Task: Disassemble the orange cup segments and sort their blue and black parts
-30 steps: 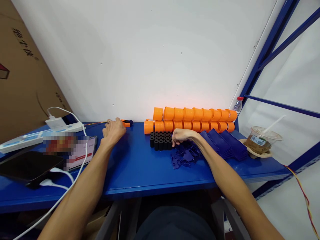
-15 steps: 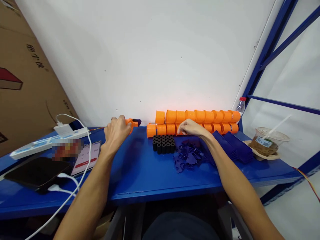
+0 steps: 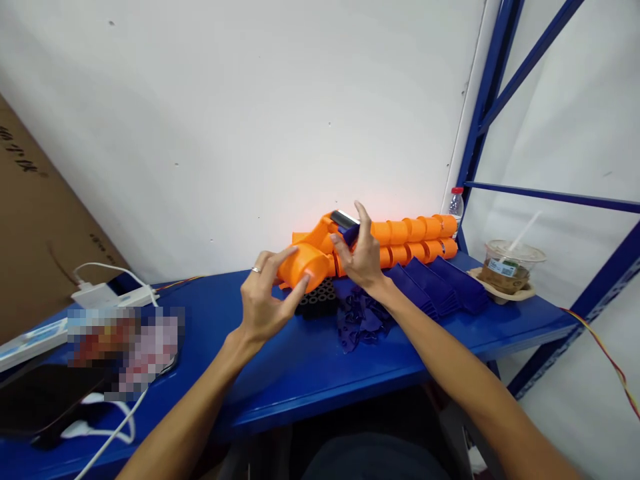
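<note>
My left hand grips the round hub of an orange tape dispenser, with thumb and fingers on opposite sides. The dispenser is held up above the blue table, its arm pointing up and right. At the arm's end sit a black roller and a dark blue plate. My right hand is around this end, thumb near the blue plate and index finger raised beside the roller. Below the dispenser stand black tubes, partly hidden. Dark blue plastic pieces lie in a heap below my right hand.
Orange cylinders lie in two stacked rows along the wall. Flat blue sheets fan out at the right, beside a drink cup in a holder. A bottle stands behind. Cables and a power strip occupy the left.
My left hand has brought the tape dispenser from the left to the middle. My right hand has risen from the orange cylinders to the dispenser's roller end. The view has shifted.
</note>
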Available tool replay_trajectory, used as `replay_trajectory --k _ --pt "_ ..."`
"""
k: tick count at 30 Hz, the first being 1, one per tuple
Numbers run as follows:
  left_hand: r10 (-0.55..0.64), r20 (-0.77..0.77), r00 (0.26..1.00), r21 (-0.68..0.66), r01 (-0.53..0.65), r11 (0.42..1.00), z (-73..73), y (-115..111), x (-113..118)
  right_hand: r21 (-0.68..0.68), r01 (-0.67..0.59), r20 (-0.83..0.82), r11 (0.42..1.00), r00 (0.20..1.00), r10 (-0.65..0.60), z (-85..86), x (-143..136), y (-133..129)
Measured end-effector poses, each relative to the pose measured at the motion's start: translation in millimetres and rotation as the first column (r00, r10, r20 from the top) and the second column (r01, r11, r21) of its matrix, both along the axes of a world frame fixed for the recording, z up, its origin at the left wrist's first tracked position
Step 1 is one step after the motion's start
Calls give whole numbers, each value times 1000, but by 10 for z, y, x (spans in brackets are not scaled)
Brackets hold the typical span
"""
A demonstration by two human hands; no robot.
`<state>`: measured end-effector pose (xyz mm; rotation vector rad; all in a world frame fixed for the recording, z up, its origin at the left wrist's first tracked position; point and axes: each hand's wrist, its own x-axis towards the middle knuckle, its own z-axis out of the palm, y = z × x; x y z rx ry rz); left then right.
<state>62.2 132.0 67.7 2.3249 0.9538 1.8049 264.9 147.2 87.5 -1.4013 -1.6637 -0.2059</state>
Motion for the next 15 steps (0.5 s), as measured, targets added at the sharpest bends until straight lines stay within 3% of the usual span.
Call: replay_trajectory --k 3,6,8,10,12,13,15 --pt "-173 139 975 -125 191 974 -18 5 56 98 -32 -101 995 994 42 8 73 13" --pt "-242 437 866 -306 396 866 -12 118 91 107 -131 -176 986 973 148 -46 63 68" --pt "-252 563 787 -432 540 723 -4 196 96 84 -225 -174 971 956 237 -111 -2 95" --pt "-276 624 731 -528 655 540 -1 235 93 50 -324 -139 945 934 328 -187 -94 104" --pt "-322 625 711 -593 701 396 -6 228 101 -21 -402 -69 915 914 400 -258 -187 99" --pt "-346 609 714 -612 700 366 -12 215 113 -55 -416 -23 907 909 416 -284 -225 93" --pt "-350 585 732 -608 681 408 -31 192 148 -79 -367 75 927 925 373 -307 -276 77"
